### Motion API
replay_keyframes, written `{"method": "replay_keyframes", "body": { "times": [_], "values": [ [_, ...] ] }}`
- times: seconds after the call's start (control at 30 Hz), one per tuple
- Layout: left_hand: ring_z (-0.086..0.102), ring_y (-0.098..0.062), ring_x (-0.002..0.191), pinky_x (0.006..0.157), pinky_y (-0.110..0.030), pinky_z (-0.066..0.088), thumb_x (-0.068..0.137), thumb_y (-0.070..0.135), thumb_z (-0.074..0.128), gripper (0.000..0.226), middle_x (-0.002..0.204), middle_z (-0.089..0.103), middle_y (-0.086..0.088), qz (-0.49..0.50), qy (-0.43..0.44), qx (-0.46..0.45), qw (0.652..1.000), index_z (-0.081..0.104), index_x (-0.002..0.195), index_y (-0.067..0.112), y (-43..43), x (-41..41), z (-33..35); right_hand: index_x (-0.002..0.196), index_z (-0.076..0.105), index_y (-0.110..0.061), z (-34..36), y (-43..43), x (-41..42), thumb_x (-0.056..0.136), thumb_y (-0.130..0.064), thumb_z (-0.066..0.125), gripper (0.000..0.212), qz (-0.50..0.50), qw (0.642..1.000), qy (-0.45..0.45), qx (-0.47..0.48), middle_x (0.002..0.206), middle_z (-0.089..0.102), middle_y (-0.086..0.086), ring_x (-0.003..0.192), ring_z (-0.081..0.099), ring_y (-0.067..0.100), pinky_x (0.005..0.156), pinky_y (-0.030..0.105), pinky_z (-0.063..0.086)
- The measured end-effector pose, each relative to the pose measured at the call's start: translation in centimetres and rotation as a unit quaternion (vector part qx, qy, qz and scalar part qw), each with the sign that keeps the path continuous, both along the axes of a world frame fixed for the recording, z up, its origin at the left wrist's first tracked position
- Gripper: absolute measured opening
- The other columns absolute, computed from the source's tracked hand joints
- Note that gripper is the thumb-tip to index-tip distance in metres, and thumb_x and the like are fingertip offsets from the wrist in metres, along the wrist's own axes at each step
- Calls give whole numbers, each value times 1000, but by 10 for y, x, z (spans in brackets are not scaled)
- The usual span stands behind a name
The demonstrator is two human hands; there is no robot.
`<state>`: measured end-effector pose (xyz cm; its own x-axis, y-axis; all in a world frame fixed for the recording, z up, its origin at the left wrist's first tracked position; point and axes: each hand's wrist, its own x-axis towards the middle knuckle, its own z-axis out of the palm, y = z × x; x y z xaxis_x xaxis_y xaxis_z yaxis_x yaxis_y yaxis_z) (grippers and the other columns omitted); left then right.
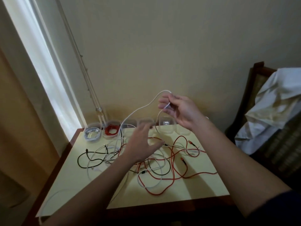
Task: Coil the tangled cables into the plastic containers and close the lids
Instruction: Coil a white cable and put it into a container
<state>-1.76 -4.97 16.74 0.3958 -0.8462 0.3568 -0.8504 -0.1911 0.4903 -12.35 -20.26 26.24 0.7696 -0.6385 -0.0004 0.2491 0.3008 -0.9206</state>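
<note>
Centrally, above the table, my right hand pinches a white cable between thumb and fingertips and holds a loop of it raised. The cable runs down and leftward into the tangle of red, white and black cables lying on the tabletop. My left hand hovers just over the tangle, fingers straight and spread, gripping nothing. A row of clear plastic containers stands along the far edge. The leftmost container holds a coiled white cable and the next container a coiled red one. Further clear containers stand to their right.
</note>
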Motion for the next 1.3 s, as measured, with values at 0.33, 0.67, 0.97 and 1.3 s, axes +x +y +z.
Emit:
{"method": "replay_keyframes", "body": {
  "times": [0.33, 0.67, 0.97, 1.3],
  "values": [
    [60, -13, 79, 68, -31, 45, 101, 31, 56, 18, 87, 68, 3, 42, 131, -76, 988, 64, 92, 18, -38, -1, 21, 104, 61, 2, 0, -14, -12, 109, -28, 41, 37, 6, 984, -83, 157, 97, 77, 13, 84, 77, 23, 63, 21, 59],
    [70, -13, 73, 67, -27, 56, 105, 21, 50, 14, 85, 74, -6, 26, 344, -209, 915, 53, 99, 9, -45, -9, 76, 126, 67, -18, -63, 11, -15, 103, -55, 46, 48, 16, 946, 198, -256, 114, 72, 0, 102, 67, 17, 80, 31, 52],
    [70, -20, 94, 92, -42, 57, 91, 21, 70, 11, 95, 74, 2, 40, 360, -152, 920, 70, 102, 21, -50, 2, 65, 98, 69, -22, -67, 0, -3, 103, -19, 54, 16, -161, 857, 215, -439, 80, 73, -9, 75, 68, 11, 70, 30, 53],
    [65, -1, 87, 78, -26, 52, 92, 43, 68, 37, 104, 70, 12, -48, 205, 78, 974, 62, 124, 26, -61, -23, 19, 118, 58, -10, -8, -22, -14, 106, -7, 49, 15, -158, 967, 56, -190, 96, 76, 3, 69, 75, 16, 65, 31, 60]
  ]
}}
